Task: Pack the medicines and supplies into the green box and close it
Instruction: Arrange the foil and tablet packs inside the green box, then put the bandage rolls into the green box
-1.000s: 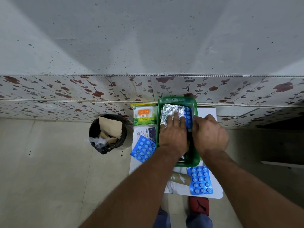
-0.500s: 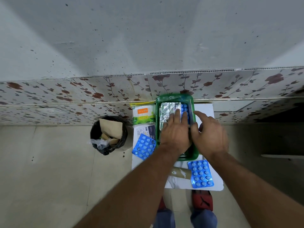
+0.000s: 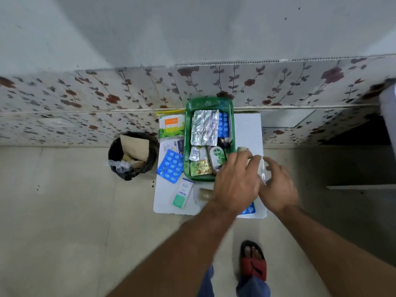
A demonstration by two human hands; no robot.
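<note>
The green box (image 3: 188,133) stands open at the back of the small white table (image 3: 248,129). Inside lie a silver foil strip (image 3: 204,127), a blue blister pack (image 3: 222,125), a small green-labelled bottle (image 3: 216,156) and a yellow-green strip (image 3: 200,168). My left hand (image 3: 235,181) hovers over the box's near right corner, its fingertips against a small beige roll (image 3: 242,149). Blur hides whether it grips the roll. My right hand (image 3: 276,185) is just to the right, fingers spread and empty. Something clear glints between the two hands.
Left of the box lie a cotton-bud pack (image 3: 171,127), a leaflet (image 3: 171,145), a blue blister pack (image 3: 170,166) and a white-green carton (image 3: 182,194). A brown packet (image 3: 204,192) and another blue blister (image 3: 248,210) lie near the front. A black bin (image 3: 130,155) stands on the floor at left.
Both hands have left the inside of the box and moved toward me and to the right. The box's near contents, hidden before, now show. The camera has shifted too.
</note>
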